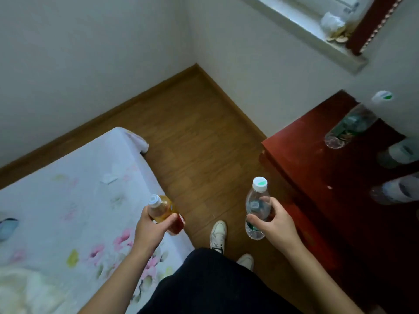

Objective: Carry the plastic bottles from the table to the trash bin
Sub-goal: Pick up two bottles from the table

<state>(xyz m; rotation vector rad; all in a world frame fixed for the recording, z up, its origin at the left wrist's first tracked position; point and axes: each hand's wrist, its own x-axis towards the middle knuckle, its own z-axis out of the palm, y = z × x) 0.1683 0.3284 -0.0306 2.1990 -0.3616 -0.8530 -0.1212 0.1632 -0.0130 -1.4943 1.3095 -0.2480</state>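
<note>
My left hand grips an amber drink bottle with a white cap and a red label, held over the edge of the bed. My right hand holds a clear water bottle with a white cap marked green, upright above the wooden floor. On the dark red table at the right stand three more clear bottles: one tall at the back, and two cut off by the right edge. No trash bin is in view.
A bed with a flowered sheet fills the lower left. Brown wooden floor runs between bed and table toward the room corner. My white shoes stand on it. A window sill with small items is up right.
</note>
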